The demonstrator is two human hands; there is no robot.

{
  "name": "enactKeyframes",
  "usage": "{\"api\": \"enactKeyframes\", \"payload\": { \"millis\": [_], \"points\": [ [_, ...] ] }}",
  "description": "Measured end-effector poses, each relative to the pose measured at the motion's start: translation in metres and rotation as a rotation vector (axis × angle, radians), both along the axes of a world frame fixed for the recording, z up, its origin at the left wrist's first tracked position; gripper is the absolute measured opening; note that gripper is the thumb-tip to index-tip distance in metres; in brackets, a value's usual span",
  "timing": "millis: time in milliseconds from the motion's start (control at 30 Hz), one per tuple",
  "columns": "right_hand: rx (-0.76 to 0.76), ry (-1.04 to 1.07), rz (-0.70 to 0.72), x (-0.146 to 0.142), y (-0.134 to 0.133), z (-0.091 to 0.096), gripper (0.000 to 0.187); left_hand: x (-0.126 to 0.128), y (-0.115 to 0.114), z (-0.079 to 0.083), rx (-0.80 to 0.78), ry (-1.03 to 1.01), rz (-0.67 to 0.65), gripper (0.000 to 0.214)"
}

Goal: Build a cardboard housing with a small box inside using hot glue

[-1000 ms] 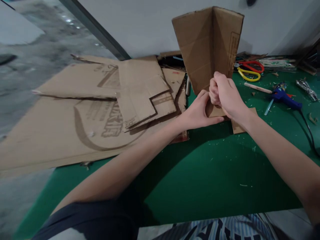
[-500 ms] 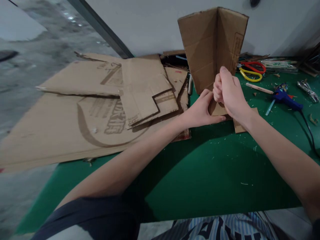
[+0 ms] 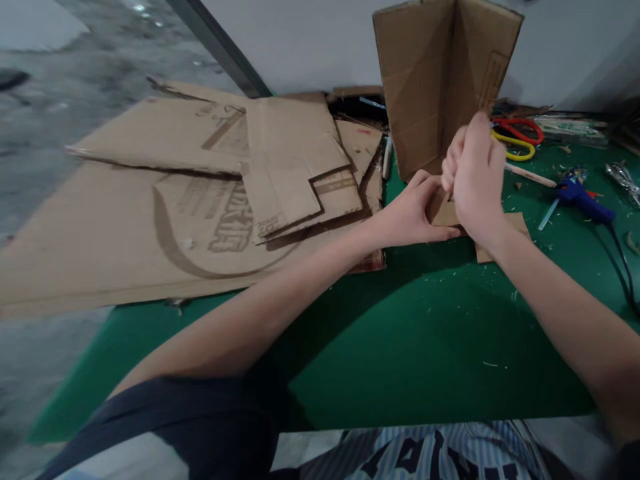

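Folded cardboard (image 3: 420, 93), one piece, stands upright; left hand (image 3: 415, 212) clasps its foot; right hand (image 3: 476, 183) fisted, contents hidden; one glue gun (image 3: 586, 203).

So it's a green table (image 3: 425, 353), with a folded cardboard piece (image 3: 420, 87) standing upright on it. Left of that piece there's a pile of flat cardboard (image 3: 115, 233), hanging past the table edge. Right of it: red and yellow tool handles (image 3: 520, 141), a pale stick (image 3: 531, 175), then a blue glue gun (image 3: 585, 202) further out. Small cardboard strip (image 3: 517, 223) in front and to its right, pale flecks nearer the front.
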State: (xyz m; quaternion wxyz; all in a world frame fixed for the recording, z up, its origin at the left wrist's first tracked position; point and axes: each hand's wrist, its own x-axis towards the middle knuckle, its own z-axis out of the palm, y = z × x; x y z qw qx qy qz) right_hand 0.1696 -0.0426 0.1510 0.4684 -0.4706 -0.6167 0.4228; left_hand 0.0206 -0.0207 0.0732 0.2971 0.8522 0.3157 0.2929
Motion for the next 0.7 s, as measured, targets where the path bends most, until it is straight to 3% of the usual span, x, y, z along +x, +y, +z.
{"api": "enactKeyframes", "payload": {
  "millis": [33,100,167,267,400,533,700],
  "points": [
    [0.118,0.107,-0.125,0.0,-0.004,0.01,0.055,0.0,0.0,0.0,-0.015,0.007,0.01,0.079],
    [0.243,0.233,-0.244,0.0,-0.009,0.024,0.047,-0.001,-0.001,-0.001,-0.038,0.034,0.027,0.088],
    [0.198,0.203,-0.256,0.0,-0.008,0.025,0.048,-0.001,0.0,-0.001,-0.044,0.05,0.034,0.091],
    [0.025,0.1,-0.191,-0.002,0.002,0.005,0.062,0.0,0.002,-0.003,-0.023,0.036,0.033,0.089],
    [-0.027,0.07,-0.128,-0.004,0.014,-0.024,0.068,0.003,0.003,-0.006,0.016,-0.033,0.031,0.083],
    [-0.023,0.03,-0.11,-0.004,0.013,-0.028,0.072,0.004,0.002,-0.006,0.018,-0.055,0.029,0.075],
    [0.003,0.176,-0.143,-0.005,0.01,-0.03,0.067,0.002,0.002,-0.004,0.032,-0.042,0.006,0.066]
  ]
}}
